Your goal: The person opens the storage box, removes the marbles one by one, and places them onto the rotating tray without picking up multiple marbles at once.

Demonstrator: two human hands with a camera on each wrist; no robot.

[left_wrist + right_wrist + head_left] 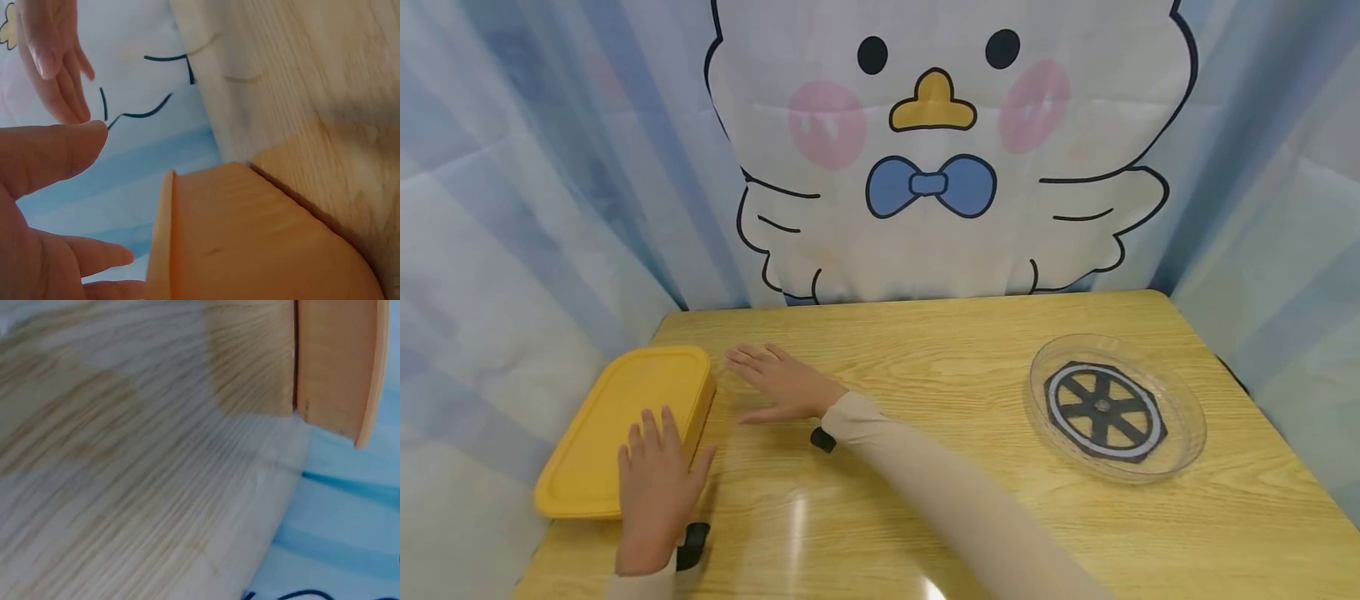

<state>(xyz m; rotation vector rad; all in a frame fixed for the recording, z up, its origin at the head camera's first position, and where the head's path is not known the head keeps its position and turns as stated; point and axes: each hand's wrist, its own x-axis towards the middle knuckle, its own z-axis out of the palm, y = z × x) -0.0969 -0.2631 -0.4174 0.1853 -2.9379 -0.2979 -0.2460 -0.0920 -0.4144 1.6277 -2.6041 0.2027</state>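
Note:
A yellow plastic box with its lid on [632, 417] lies at the left side of the table. My left hand [655, 483], fingers spread and straight, is over the box's near right edge. In the left wrist view, the thumb and fingers [50, 159] are beside the box's side wall [250, 244], with nothing gripped. To the right of the box, my right hand [786, 385] is held palm down above the table, its fingers straight and pointing toward the box. The right wrist view shows the box [337, 362] but no part of that hand.
A clear round dish [1187, 417] stands at the right of the wooden table [880, 500], with a dark wheel-like piece [1101, 406] in it. Curtains [550, 167] hang around the table's back and sides, printed with a white bird. A black band [823, 439] is at the right wrist.

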